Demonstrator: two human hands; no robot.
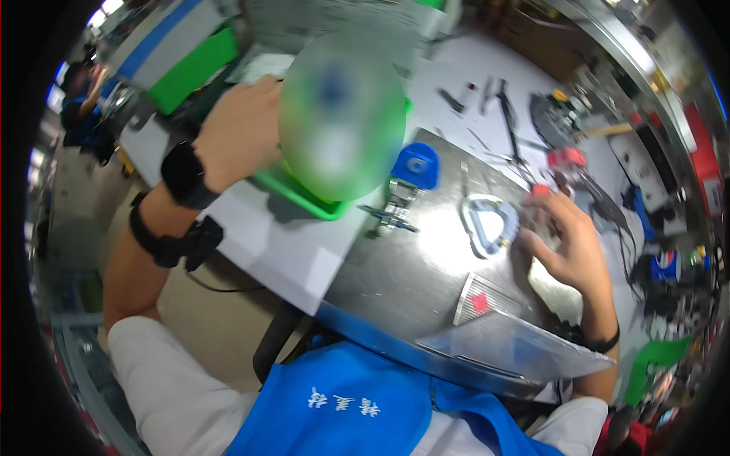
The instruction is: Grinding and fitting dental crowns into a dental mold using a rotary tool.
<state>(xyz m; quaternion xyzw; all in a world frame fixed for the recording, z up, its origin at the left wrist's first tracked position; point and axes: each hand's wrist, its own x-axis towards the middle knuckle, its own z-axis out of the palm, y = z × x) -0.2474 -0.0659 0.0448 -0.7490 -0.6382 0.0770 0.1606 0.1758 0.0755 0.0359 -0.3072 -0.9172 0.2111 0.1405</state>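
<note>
My left hand (245,133) reaches over a green plastic tray (331,209) at the left of the work surface. A blurred oval patch covers its fingertips and most of the tray, so what they touch is hidden. My right hand (570,235) is at the right side of a steel plate (380,285), its thumb and forefinger apart. Close to those fingertips lies a rounded triangular grey-blue ring-shaped part (479,234). Between the two hands stands a small metal clamp-like fixture (397,205) with a blue knob-like piece (420,166) at its far end.
A ribbed metal piece with a red mark (479,302) and a clear sheet (517,346) lie at the plate's near right. Pliers-like tools (508,114), a red object (566,159) and cables spread along the right. Far left, another person (80,102) is at work.
</note>
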